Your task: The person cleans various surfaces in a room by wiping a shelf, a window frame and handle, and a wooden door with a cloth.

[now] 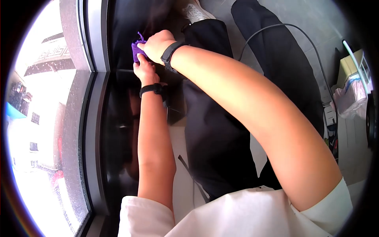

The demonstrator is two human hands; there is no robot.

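1. The left arm reaches almost straight forward; the right arm bends across, bringing the right hand (158, 42) just beyond the left hand (145, 72).
2. Fingers of both hands pinch a purple pouch (135, 51) between them.
3. The pouch looks like soft, creased cloth, with thin cord (140, 36) poking out on its far side.
4. It sits in the hands, against a glossy black surface (120, 130).

The left arm (154, 146) reaches forward, almost straight. The right arm (244, 100) comes slantwise from the right side, toward the same place. The right hand (157, 45) is just ahead of the left hand (145, 72), with its fingers curled. The left thumb is extended forward, and both hands are gripping.
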